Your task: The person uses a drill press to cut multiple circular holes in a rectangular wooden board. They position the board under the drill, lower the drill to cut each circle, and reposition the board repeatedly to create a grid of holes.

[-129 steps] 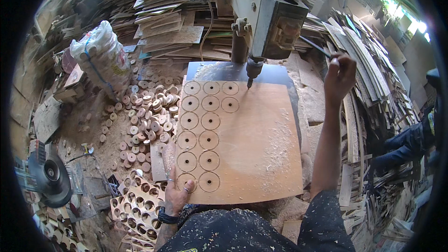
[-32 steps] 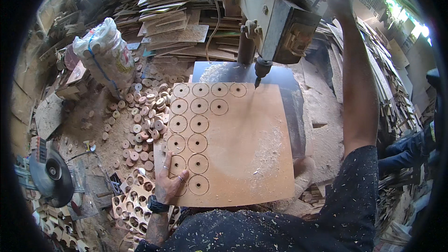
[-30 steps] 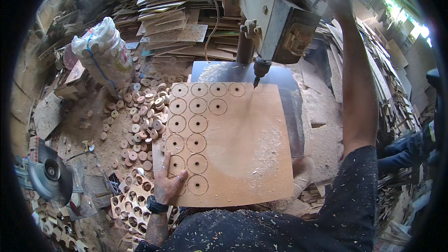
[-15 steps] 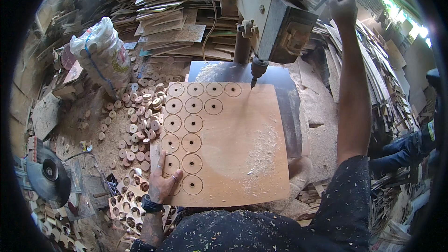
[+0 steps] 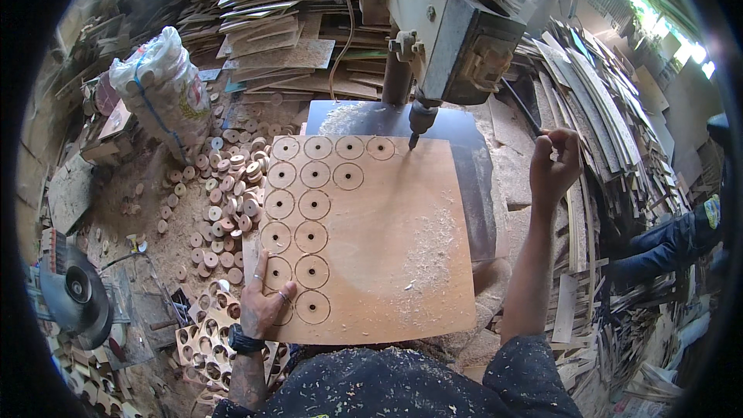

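Note:
A plywood sheet point(image 5: 387, 248) lies on the dark drill press table point(image 5: 474, 162). Rings with a centre hole are cut into its left part and along its far edge. My left hand point(image 5: 265, 306) grips the sheet's near left edge, thumb and a finger spread on top; the other fingers are hidden. Off to the right, my right hand point(image 5: 556, 162) is closed around the end of the drill press lever point(image 5: 522, 106). Beneath the drill chuck point(image 5: 422, 118), the bit point(image 5: 413, 142) points down at the far part of the sheet, right of the last ring; I cannot tell whether it touches.
Several loose wooden discs point(image 5: 224, 201) are heaped left of the sheet. Behind them stands a white plastic sack point(image 5: 161, 97). A fan point(image 5: 77, 288) and hole-filled offcut boards point(image 5: 209, 333) are at the near left. Stacked wood scraps point(image 5: 279, 31) line the back; someone's leg point(image 5: 658, 251) shows at right.
My right hand has swung down and nearer, pulling the lever from its raised position. The chuck and bit sit slightly lower. My left hand stays on the sheet's edge.

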`<state>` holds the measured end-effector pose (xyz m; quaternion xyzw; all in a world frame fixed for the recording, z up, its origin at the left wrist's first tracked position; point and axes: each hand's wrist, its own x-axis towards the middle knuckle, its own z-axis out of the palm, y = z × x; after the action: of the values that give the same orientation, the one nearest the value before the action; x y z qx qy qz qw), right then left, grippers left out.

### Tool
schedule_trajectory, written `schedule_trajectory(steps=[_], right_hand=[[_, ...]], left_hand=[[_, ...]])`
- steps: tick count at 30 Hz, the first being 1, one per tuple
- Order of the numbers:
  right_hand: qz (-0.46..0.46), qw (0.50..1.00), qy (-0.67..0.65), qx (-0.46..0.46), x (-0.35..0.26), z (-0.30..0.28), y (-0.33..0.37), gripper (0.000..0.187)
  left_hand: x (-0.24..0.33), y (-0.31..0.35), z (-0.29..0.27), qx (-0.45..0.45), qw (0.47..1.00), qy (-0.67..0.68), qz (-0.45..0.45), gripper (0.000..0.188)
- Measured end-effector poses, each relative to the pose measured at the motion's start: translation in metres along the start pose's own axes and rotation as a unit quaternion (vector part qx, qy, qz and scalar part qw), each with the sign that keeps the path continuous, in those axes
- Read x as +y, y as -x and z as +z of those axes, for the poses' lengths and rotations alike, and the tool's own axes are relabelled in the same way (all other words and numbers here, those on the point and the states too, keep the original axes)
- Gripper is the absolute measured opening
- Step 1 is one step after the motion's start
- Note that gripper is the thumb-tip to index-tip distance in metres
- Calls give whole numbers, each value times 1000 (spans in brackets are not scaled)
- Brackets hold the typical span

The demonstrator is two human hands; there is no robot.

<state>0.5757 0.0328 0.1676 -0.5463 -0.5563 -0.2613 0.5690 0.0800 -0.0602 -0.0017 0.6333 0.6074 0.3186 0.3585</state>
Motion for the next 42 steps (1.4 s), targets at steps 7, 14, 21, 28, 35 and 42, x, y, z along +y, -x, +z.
schedule_trajectory(steps=[7, 14, 21, 28, 35, 42], right_hand=[[-10, 947, 262, -186, 3, 29, -43, 36], [87, 966, 198, -141, 39, 62, 6, 46], [78, 984, 144, -66, 69, 93, 35, 45], [9, 990, 136, -33, 94, 119, 56, 42], [11, 991, 129, -29, 122, 146, 67, 46], [40, 994, 104, -4, 136, 174, 73, 57]], left_hand=[[7, -3, -1, -5, 1000, 9, -24, 89], [11, -3, 0, -10, 999, 13, -38, 90], [7, -4, 1, -16, 997, 37, -64, 91], [13, -5, 1, -17, 997, 43, -65, 91], [20, -6, -1, -30, 997, 20, -68, 92], [18, -4, 0, -32, 994, 61, -82, 92]])
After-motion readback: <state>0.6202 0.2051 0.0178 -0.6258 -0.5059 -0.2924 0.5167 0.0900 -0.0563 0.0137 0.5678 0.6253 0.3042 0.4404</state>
